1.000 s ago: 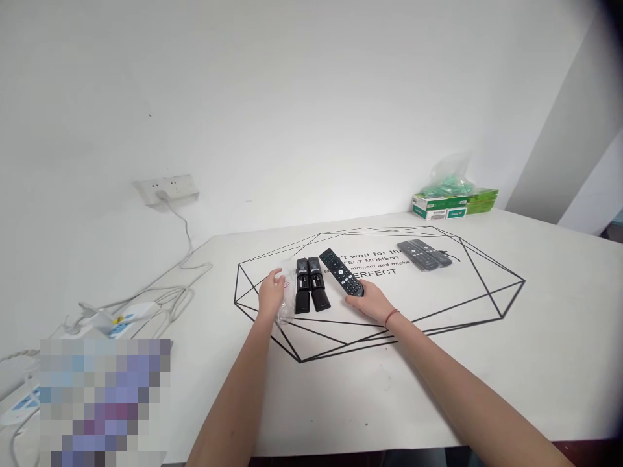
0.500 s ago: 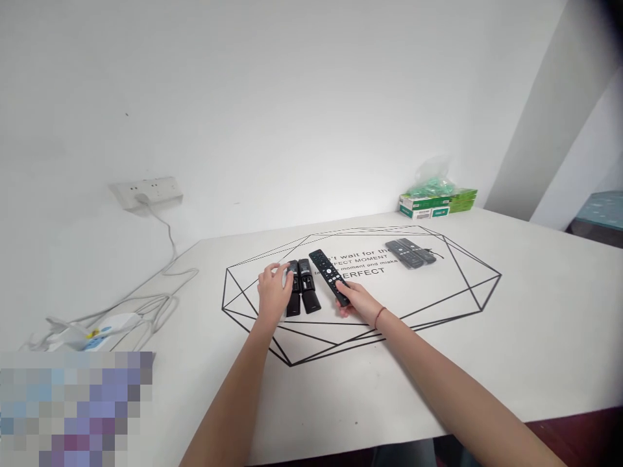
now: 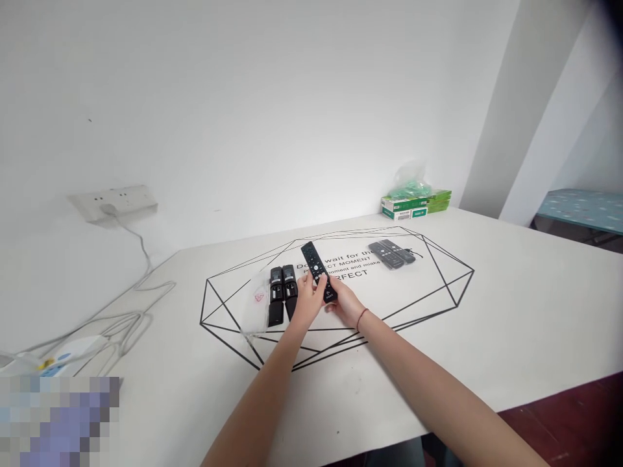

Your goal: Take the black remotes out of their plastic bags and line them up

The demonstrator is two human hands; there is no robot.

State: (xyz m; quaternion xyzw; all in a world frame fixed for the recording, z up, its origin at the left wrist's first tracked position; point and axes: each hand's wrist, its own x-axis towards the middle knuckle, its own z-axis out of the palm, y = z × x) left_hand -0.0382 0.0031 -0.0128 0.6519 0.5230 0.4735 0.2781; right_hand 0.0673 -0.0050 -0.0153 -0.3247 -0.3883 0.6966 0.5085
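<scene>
A long black remote control (image 3: 314, 266) with white buttons lies slanted on the white table (image 3: 511, 324). My right hand (image 3: 344, 307) grips its near end. My left hand (image 3: 308, 300) has come beside it, fingers curled on the remote's middle. Just left of my hands two black remotes (image 3: 280, 295) lie side by side, face down. A clear plastic bag (image 3: 256, 305) with a red mark lies to their left.
Two more dark remotes (image 3: 390, 253) lie further back on the right. Green-and-white boxes (image 3: 413, 204) with a plastic bag on top stand by the wall. A wall socket (image 3: 114, 202) with white cables (image 3: 121, 305) and a power strip (image 3: 58, 357) is on the left.
My left hand left the plastic bag, passed over the two face-down remotes and reached the long remote held by my right hand. The camera view swung to the right.
</scene>
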